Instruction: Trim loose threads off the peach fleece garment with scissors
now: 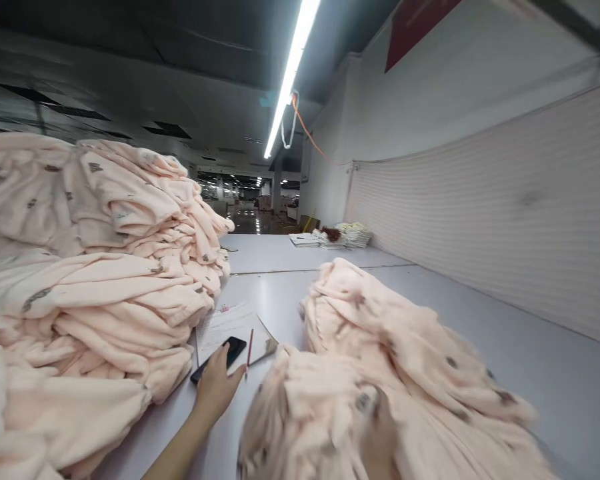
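The left hand (215, 390) lies half-curled over a black phone (219, 359) on a notebook (233, 330), between the left pile (90, 287) and near-right heap (380, 373); the blurred right hand (380, 433) seems to grip that heap; grasping the phone comes next, I judge

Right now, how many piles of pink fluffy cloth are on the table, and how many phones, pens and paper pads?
Pink cloth piles: 2, the tall stack and the loose heap
Phones: 1, the black phone under the left hand
Pens: 1, the red pen
Paper pads: 1, the notepad
Total: 5
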A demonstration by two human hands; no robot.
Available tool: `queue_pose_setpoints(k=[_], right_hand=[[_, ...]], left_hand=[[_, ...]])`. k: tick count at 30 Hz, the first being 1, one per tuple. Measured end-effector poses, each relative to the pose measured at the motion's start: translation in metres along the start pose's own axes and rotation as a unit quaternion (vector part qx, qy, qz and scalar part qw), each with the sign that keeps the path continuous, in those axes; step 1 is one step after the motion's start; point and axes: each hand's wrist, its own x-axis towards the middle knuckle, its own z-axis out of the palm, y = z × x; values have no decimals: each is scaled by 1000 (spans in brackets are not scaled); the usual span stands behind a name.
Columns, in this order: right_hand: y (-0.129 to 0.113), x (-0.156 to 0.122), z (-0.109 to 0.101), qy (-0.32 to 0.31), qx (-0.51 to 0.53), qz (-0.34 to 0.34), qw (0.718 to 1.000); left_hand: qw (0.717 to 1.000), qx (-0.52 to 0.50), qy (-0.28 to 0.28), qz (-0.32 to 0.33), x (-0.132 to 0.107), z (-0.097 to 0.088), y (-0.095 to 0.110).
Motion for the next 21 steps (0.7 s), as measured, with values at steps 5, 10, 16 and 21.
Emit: queue_pose_setpoints(k=[5,10,16,21], right_hand=[[-5,13,6,31,80,48,995],[1,-28,-36,4,125,23,992],[45,-161,-126,-98,79,-90,988],[87,-149,-113,-82,43,-61,994]], left_hand=[[938,-164,90,292,-159,-20,66],[903,-177,-5,391,-250,17,97],[932,-158,-223,236,-206,48,116],[914,-226,-251,223,-164,60,144]])
